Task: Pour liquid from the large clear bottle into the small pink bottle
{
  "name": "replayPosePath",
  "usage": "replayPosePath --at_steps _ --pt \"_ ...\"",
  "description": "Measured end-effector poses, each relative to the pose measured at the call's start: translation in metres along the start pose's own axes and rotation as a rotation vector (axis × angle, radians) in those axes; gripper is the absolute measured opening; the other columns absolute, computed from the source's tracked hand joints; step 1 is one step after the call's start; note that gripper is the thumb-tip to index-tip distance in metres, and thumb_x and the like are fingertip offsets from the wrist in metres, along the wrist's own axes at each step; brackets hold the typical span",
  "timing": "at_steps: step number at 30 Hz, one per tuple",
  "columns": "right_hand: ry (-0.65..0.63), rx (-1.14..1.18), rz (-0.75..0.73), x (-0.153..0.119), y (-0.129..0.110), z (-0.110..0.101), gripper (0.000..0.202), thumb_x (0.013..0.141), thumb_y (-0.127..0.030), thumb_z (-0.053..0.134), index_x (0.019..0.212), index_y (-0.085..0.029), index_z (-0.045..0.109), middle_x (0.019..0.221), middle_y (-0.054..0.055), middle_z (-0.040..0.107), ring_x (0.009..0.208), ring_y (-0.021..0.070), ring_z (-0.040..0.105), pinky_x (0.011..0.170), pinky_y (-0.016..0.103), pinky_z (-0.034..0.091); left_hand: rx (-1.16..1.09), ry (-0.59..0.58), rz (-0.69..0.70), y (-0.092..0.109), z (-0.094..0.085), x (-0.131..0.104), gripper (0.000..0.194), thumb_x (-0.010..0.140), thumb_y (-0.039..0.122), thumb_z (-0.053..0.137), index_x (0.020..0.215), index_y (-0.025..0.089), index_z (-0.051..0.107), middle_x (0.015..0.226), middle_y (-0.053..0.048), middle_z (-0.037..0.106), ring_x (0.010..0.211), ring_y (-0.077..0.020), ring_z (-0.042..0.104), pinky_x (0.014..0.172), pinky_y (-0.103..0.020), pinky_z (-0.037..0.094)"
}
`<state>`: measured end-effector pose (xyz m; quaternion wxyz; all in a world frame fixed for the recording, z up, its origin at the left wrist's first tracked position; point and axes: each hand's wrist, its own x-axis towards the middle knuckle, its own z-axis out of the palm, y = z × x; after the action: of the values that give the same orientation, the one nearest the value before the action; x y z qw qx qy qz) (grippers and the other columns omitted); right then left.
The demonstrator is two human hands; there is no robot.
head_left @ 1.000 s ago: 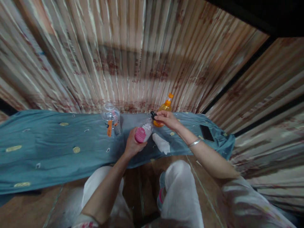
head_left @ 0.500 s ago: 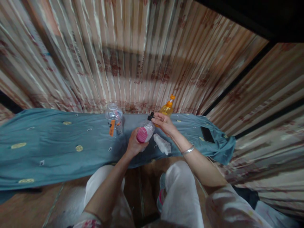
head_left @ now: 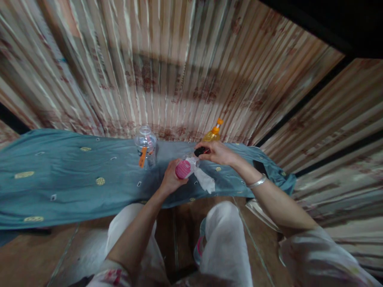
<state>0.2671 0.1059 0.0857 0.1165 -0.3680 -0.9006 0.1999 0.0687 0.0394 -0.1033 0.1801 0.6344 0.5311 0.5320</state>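
My left hand [head_left: 172,178] is wrapped round a clear bottle with a pink label [head_left: 183,169], which leans to the right above the cloth. At the bottle's mouth, my right hand [head_left: 216,152] grips a black cap [head_left: 201,151] between thumb and fingers. Whether the cap still touches the bottle neck I cannot tell. A crumpled white tissue [head_left: 205,181] lies just below the bottle. Behind my right hand stands a bottle of yellow liquid with an orange top [head_left: 213,134], partly hidden.
A clear plastic bottle with an orange label [head_left: 145,147] stands uncapped to the left. The blue-green patterned cloth [head_left: 72,175] covers a narrow surface. A dark phone [head_left: 259,167] lies at the right, partly behind my forearm. A pleated curtain [head_left: 167,79] hangs close behind.
My right hand has turned over and closed further round the black cap, its wrist shifting right. The pink-labelled bottle has moved slightly right and tilted more.
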Motion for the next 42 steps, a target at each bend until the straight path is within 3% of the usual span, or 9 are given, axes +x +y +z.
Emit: replayPosePath --at_steps 6,11,18,26,29,33,36,42 --pt "-0.147 -0.276 -0.03 -0.001 -0.016 -0.016 0.025 0.09 -0.018 0.07 0.115 -0.017 0.072 0.099 0.007 0.077 0.091 0.0208 0.07 0.077 0.027 0.047 0.037 -0.002 0.032 0.002 0.004 -0.001 0.077 0.056 0.019 0.081 0.128 0.022 0.054 0.119 -0.009 0.065 0.111 -0.0326 0.066 0.1 -0.051 0.053" --pt "-0.19 -0.378 -0.022 0.0 -0.022 -0.02 0.023 0.096 -0.029 0.068 0.115 -0.016 0.073 0.107 0.011 0.078 0.097 0.0221 0.071 0.079 0.026 0.047 0.063 0.002 0.048 0.003 0.008 0.0 0.079 0.056 0.019 0.081 0.13 0.022 0.053 0.12 -0.01 0.065 0.113 -0.0333 0.065 0.101 -0.051 0.053" --pt "-0.21 -0.49 0.016 0.005 -0.021 -0.019 0.039 0.101 -0.049 0.06 0.108 -0.014 0.076 0.098 0.013 0.078 0.089 0.0227 0.072 0.075 0.028 0.045 0.093 0.018 0.053 0.002 0.012 0.001 0.079 0.056 0.018 0.08 0.13 0.024 0.052 0.121 -0.011 0.065 0.112 -0.0337 0.067 0.1 -0.051 0.054" --pt "-0.199 -0.432 0.029 0.004 -0.024 -0.019 0.037 0.101 -0.046 0.06 0.117 -0.015 0.071 0.105 0.013 0.077 0.096 0.023 0.071 0.077 0.027 0.046 0.101 0.026 0.07 0.002 0.012 0.003 0.079 0.056 0.018 0.08 0.129 0.023 0.052 0.12 -0.012 0.066 0.112 -0.0333 0.066 0.099 -0.05 0.054" --pt "-0.203 -0.353 0.032 0.002 -0.025 -0.021 0.04 0.094 -0.038 0.073 0.127 -0.017 0.065 0.111 0.01 0.076 0.097 0.0222 0.071 0.079 0.027 0.048 0.1 0.035 0.077 0.001 0.012 0.003 0.079 0.056 0.018 0.08 0.129 0.023 0.052 0.119 -0.011 0.066 0.112 -0.0333 0.066 0.1 -0.051 0.053" --pt "-0.229 -0.342 0.024 0.004 -0.024 -0.02 0.03 0.092 -0.024 0.074 0.12 -0.016 0.068 0.109 0.008 0.076 0.097 0.0215 0.071 0.08 0.027 0.048 0.096 0.039 0.082 0.0 0.013 0.003 0.08 0.055 0.017 0.08 0.129 0.023 0.052 0.119 -0.011 0.065 0.112 -0.033 0.066 0.1 -0.05 0.053" --pt "-0.219 -0.372 0.022 0.007 -0.021 -0.018 0.025 0.095 -0.031 0.07 0.116 -0.016 0.07 0.106 0.01 0.077 0.098 0.0222 0.071 0.08 0.027 0.048 0.091 0.039 0.083 0.001 0.012 0.002 0.08 0.055 0.017 0.081 0.129 0.023 0.052 0.118 -0.01 0.066 0.111 -0.0324 0.067 0.099 -0.05 0.054" --pt "-0.202 -0.435 0.04 0.009 -0.021 -0.016 0.035 0.1 -0.047 0.063 0.111 -0.015 0.071 0.103 0.013 0.077 0.094 0.0237 0.071 0.079 0.028 0.047 0.078 0.048 0.082 0.004 0.011 0.003 0.077 0.056 0.017 0.081 0.127 0.022 0.052 0.117 -0.01 0.067 0.111 -0.0328 0.067 0.099 -0.05 0.055"
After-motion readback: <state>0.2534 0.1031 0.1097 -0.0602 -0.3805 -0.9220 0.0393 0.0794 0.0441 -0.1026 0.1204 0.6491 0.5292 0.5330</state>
